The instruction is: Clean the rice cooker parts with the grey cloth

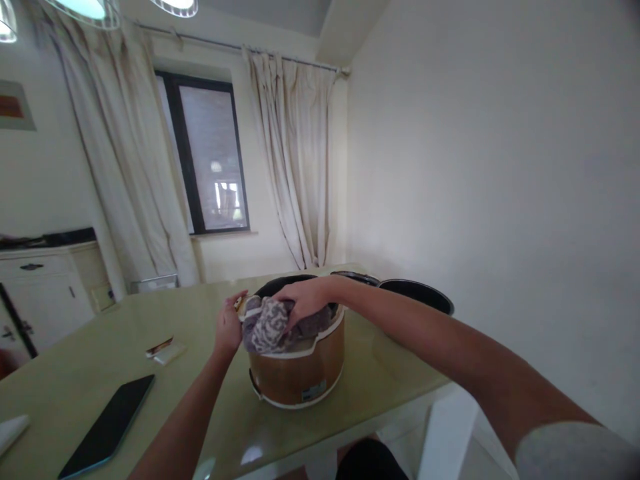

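A round cooker body [295, 377], brown with a white rim and base, stands on the table in front of me, probably a rice cooker. My right hand [307, 300] is closed on a bunched grey-and-white patterned cloth [273, 327] and presses it at the cooker's top edge. The cloth hangs a little over the near left side of the rim. My left hand [230, 327] is at the left side of the rim, its fingers curled around the edge beside the cloth. The cooker's inside is mostly hidden by the cloth and my right hand.
Behind my right forearm are a black round pot [417, 293] and another dark round item [355, 276]. A dark phone-like slab [110, 427] and a small packet [167, 350] lie at left on the greenish table [200, 317]. A white chair [450, 433] stands at the near right.
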The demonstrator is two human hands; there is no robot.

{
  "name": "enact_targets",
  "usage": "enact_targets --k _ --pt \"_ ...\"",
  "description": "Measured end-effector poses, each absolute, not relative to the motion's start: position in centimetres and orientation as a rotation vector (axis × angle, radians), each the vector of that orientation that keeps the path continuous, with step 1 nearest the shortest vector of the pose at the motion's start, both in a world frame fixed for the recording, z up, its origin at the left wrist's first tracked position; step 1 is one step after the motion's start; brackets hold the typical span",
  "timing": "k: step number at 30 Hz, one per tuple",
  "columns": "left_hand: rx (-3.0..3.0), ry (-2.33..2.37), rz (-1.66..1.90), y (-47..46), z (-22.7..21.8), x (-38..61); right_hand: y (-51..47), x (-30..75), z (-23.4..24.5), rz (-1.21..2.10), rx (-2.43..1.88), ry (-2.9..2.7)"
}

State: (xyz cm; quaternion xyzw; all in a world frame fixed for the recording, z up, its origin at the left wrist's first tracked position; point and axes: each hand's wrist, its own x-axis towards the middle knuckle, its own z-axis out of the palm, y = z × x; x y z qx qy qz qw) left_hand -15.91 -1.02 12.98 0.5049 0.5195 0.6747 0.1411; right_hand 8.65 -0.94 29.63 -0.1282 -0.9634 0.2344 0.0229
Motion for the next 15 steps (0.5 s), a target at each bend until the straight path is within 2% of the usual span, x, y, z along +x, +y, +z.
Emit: enact_targets --k 5,8,15 --pt "1.404 1.498 1.969 -1.5 13.7 -15.0 -0.6 15.3 32.0 0.798 -0.813 -3.045" --pt "1.386 1.457 2.005 -1.4 13.7 -14.9 -1.1 15.8 32.1 0.777 -0.888 -3.024" --pt "1.260 1.327 1.933 -1.0 13.4 -15.6 -4.7 5.9 27.5 0.249 -0.973 -2.821"
